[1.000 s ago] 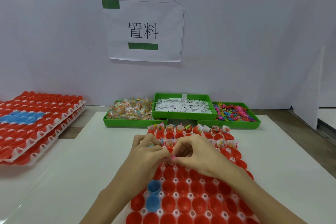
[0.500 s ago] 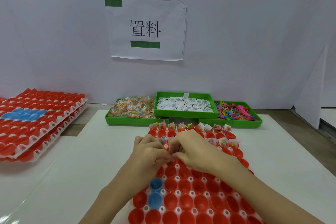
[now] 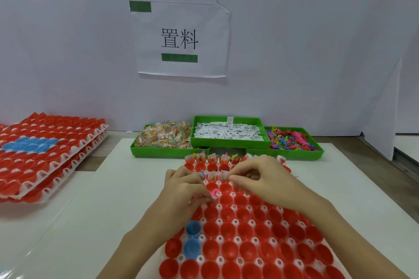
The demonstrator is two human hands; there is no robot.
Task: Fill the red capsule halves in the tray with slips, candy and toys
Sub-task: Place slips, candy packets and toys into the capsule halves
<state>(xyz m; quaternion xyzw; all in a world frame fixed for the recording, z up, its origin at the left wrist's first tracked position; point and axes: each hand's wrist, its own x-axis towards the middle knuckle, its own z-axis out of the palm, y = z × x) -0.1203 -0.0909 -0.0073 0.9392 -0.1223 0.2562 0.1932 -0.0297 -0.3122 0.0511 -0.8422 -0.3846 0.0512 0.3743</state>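
On the white worktop (image 3: 127,188), head view: the tray (image 3: 251,224) of red capsule halves (image 3: 229,249) lies before me, its far edge just short of three green bins: candy (image 3: 164,137), slips (image 3: 227,132), toys (image 3: 289,140). My left hand (image 3: 184,190) pinches a pink toy (image 3: 214,193) over the third row. My right hand (image 3: 260,179) pinches a slip (image 3: 225,174) at a second-row capsule. Far rows are filled; near rows are bare. Bare worktop flanks the tray on both sides. Stacked trays (image 3: 45,154) sit well apart, far left.
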